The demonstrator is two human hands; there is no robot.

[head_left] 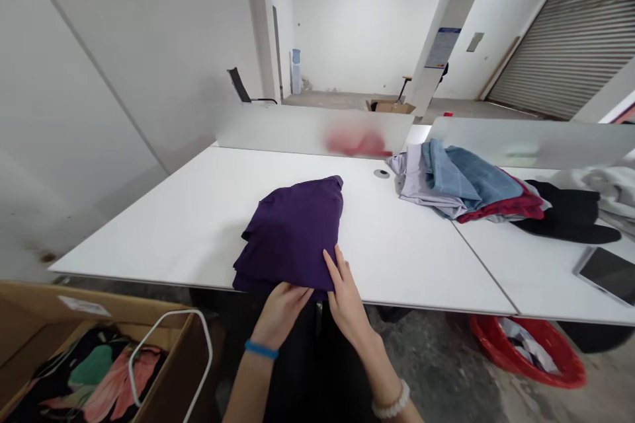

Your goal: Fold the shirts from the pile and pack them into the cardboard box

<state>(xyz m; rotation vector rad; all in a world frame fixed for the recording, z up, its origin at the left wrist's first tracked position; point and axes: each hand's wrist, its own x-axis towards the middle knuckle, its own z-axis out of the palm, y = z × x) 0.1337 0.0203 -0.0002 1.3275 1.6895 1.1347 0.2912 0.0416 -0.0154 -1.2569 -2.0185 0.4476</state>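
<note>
White table [188,225] ahead of fingers [340,269]; folded purple cloth [297,231] on it, touching them; left hand [278,317] at cloth's near edge, fingertips partly hidden, cannot tell whether pinching; right hand [347,301] on near right corner, fingers slightly spread; clothes pile [451,178] well right of fingers

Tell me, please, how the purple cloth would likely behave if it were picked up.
The purple cloth would probably sag, since its edges look soft and rumpled. Its layers might slip apart, as loose folds show along its left side. It seems unlikely to roll, lying broad and low on the white table.
</note>
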